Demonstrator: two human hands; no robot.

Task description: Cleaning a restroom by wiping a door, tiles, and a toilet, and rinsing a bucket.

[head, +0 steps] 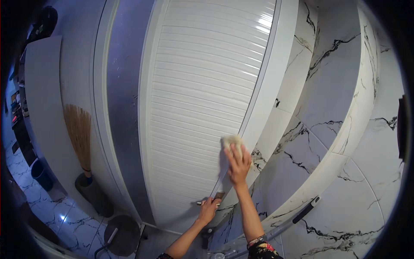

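Observation:
My right hand presses a pale cloth or sponge with spread fingers against the right edge of a white ribbed door, where the panel meets its smooth frame. Slight blur covers that hand and the cloth. Lower down, my left hand is closed around the metal door handle, whose lever and plate show beside the fingers. Both forearms reach up from the bottom edge, with dark floral sleeves at the wrists or forearms.
Marble-patterned tile walls and a ledge stand at the right, with a dark-handled object near the ledge. At the left, a straw broom stands in a grey container. A blue bin and a round dark stool or lid are near the floor.

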